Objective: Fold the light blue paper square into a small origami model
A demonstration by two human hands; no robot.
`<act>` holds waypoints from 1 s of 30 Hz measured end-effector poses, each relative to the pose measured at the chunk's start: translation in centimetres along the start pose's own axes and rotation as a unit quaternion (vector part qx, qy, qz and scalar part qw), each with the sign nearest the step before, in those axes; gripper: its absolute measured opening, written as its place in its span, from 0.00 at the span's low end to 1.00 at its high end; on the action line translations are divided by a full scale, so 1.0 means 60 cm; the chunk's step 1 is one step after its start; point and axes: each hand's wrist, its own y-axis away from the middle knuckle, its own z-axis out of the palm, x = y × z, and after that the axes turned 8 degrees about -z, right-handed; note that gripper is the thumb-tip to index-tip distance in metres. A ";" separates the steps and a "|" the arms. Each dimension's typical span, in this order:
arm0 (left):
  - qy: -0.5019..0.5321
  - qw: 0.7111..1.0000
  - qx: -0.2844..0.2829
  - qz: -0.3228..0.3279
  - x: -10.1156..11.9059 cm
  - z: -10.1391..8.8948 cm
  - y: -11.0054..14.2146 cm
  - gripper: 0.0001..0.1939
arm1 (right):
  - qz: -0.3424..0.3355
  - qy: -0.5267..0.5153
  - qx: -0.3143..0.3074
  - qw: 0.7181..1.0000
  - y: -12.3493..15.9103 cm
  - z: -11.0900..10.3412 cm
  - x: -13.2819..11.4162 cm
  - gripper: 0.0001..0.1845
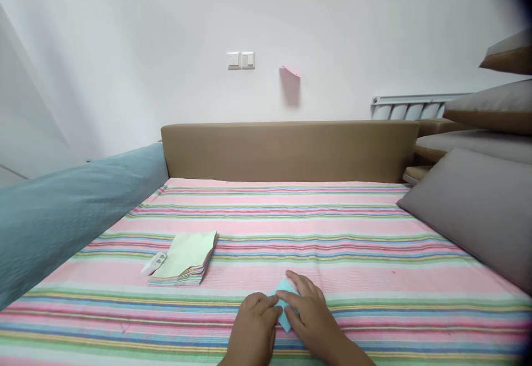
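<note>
A small light-blue piece of folded paper [285,321] lies on the striped bedspread near the bottom centre, partly covered by both hands. My left hand [254,327] has its fingers curled in, with thumb and forefinger closed on the paper's left side. Across the paper's right side lies my right hand [311,316], its thumb and forefinger holding the sheet while another finger reaches past the upper corner. To the left rests a stack of coloured paper sheets [187,255], pale green on top. A small white plastic object [153,264] touches the stack's left edge.
The striped bedspread [353,227] covers the flat surface up to a brown padded backrest [291,153]. A blue-covered side [83,205] runs along the left. Grey cushions [477,205] are piled at right. Light switches [241,60] and a pink paper [290,71] are on the wall.
</note>
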 end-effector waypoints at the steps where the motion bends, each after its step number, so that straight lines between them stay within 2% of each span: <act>1: 0.000 1.000 0.000 -0.001 -0.001 0.001 0.000 0.19 | -0.004 0.001 -0.005 1.000 0.001 0.000 0.001 0.20; 7: 0.001 1.000 0.007 0.009 -0.006 0.005 0.005 0.19 | 0.047 -0.001 0.018 0.999 -0.004 0.002 0.008 0.22; 14: 0.008 1.000 -0.011 0.000 -0.002 -0.001 0.001 0.19 | -0.011 -0.023 0.024 0.999 0.004 0.002 0.003 0.21; 22: -0.003 1.000 0.000 0.003 -0.002 -0.001 0.001 0.19 | -0.032 -0.042 0.043 0.998 0.009 0.003 0.008 0.20; 30: -0.003 1.000 0.020 0.015 -0.005 0.002 0.003 0.17 | -0.057 -0.048 0.025 0.997 0.023 -0.006 0.009 0.18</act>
